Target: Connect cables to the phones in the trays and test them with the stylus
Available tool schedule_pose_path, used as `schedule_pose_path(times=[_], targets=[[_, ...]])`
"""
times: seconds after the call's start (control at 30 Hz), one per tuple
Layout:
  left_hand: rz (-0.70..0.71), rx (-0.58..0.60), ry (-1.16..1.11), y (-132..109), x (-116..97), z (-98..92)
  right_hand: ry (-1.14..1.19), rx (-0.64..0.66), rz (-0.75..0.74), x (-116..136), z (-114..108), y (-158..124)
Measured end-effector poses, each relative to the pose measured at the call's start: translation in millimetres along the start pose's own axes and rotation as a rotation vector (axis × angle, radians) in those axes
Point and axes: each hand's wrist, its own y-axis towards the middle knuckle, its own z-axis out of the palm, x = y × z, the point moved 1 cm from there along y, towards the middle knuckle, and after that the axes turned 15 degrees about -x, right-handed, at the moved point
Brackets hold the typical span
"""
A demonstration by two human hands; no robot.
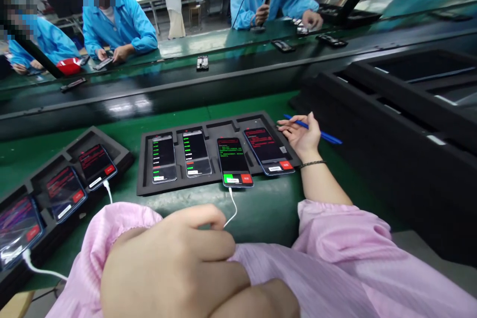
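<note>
My right hand (pixel 303 136) reaches out past the right end of a black foam tray (pixel 143 186), palm turned up, fingers curled round a blue pen (pixel 328 136). It lies just beside the rightmost phone (pixel 267 150), whose screen shows red text. The tray holds several lit phones; the third phone (pixel 234 161) shows green text and has a white cable (pixel 233 206) plugged in. My left hand (pixel 175 263) is close to the camera, curled into a fist over my pink sleeve (pixel 335 253). The cable's end vanishes behind its index finger.
A second foam tray (pixel 74 146) at the left holds three more phones with red screens and white cables. A stack of black trays (pixel 410 124) stands at the right. Beyond a conveyor belt (pixel 223 77), people in blue coats work on phones.
</note>
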Motion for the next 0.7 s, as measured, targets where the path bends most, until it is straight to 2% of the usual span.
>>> schedule_pose_path(times=[0.07, 0.13, 0.2, 0.33, 0.43, 0.53, 0.63, 0.7], targets=[[0.018, 0.156, 0.011, 0.0, 10.3, -0.3, 0.005, -0.009, 0.016, 0.3, 0.7, -0.2], [0.013, 0.362, 0.07, -2.2, 18.3, -0.7, 0.008, -0.012, 0.026, 0.3, 0.8, 0.6], [0.033, 0.471, 0.044, -6.7, 21.8, -2.0, 0.012, -0.012, 0.03, 0.4, 0.8, 1.5], [0.136, 0.388, -0.219, -12.9, 26.0, -10.4, 0.018, -0.02, 0.035, 1.5, 1.8, 1.8], [0.127, 0.433, -0.335, -6.2, 38.9, -21.6, 0.002, -0.025, 0.045, 2.5, 2.5, 1.2], [-0.007, 0.498, -0.403, 7.6, 58.7, -32.0, -0.005, -0.031, 0.05, 3.5, 2.7, -0.3], [-0.185, 0.504, -0.51, 17.9, 79.6, -37.5, -0.011, -0.037, 0.041, 5.6, 4.2, -3.7], [-0.235, 0.509, -0.639, 21.3, 92.3, -39.0, -0.021, -0.047, 0.04, 7.8, 5.9, -6.7]])
